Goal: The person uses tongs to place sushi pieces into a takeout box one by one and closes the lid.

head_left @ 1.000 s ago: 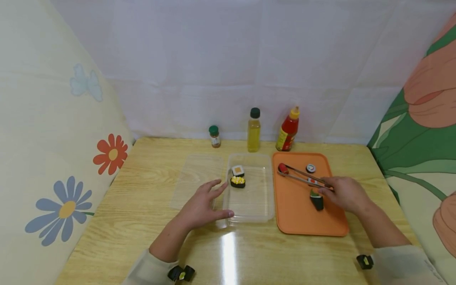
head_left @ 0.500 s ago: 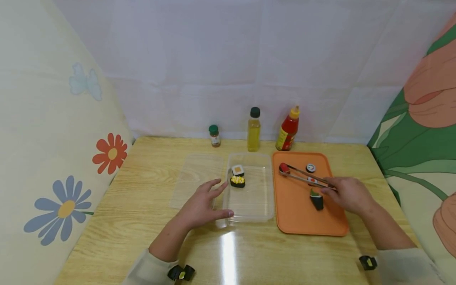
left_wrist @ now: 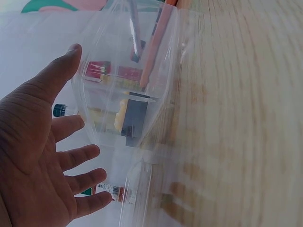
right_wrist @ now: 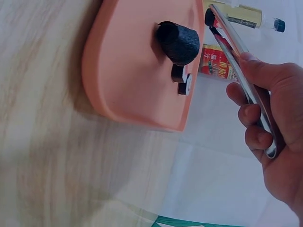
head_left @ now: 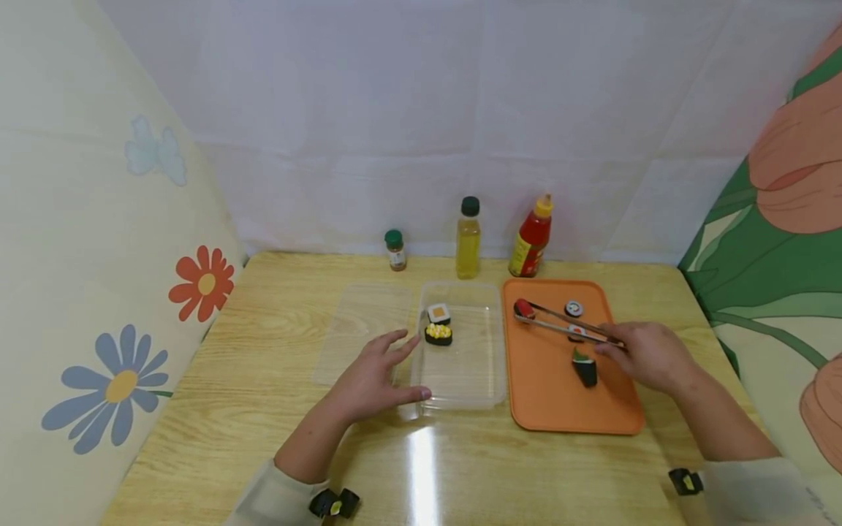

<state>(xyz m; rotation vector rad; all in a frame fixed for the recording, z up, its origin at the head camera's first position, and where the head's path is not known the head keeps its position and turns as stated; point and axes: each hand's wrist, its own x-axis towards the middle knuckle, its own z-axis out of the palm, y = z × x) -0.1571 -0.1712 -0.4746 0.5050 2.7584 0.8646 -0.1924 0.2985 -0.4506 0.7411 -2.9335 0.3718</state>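
Observation:
My right hand [head_left: 636, 352] grips metal tongs [head_left: 566, 325] over the orange tray [head_left: 546, 409]. The tong tips close on a red-topped sushi piece [head_left: 523, 307] at the tray's far left corner. Whether that piece is lifted I cannot tell. A dark cone roll [head_left: 584, 370] lies just left of my right hand. In the right wrist view my fingers [right_wrist: 258, 116] curl round the tongs [right_wrist: 234, 47] above the dark roll [right_wrist: 179, 41]. My left hand [head_left: 380, 369] rests open, thumb against the clear container [head_left: 483, 398]. Two sushi pieces [head_left: 438, 325] sit in the container's far left corner.
A clear lid [head_left: 360, 325] lies left of the container. A round roll [head_left: 574, 308] and a small piece [head_left: 577, 334] are also on the tray. A spice jar [head_left: 395, 250], oil bottle [head_left: 468, 239] and ketchup bottle [head_left: 532, 239] stand along the table's back edge. Flowered cushions flank the table.
My right hand has drifted slightly to the right with the tongs, tips still at the red-topped piece. The left hand has stayed put.

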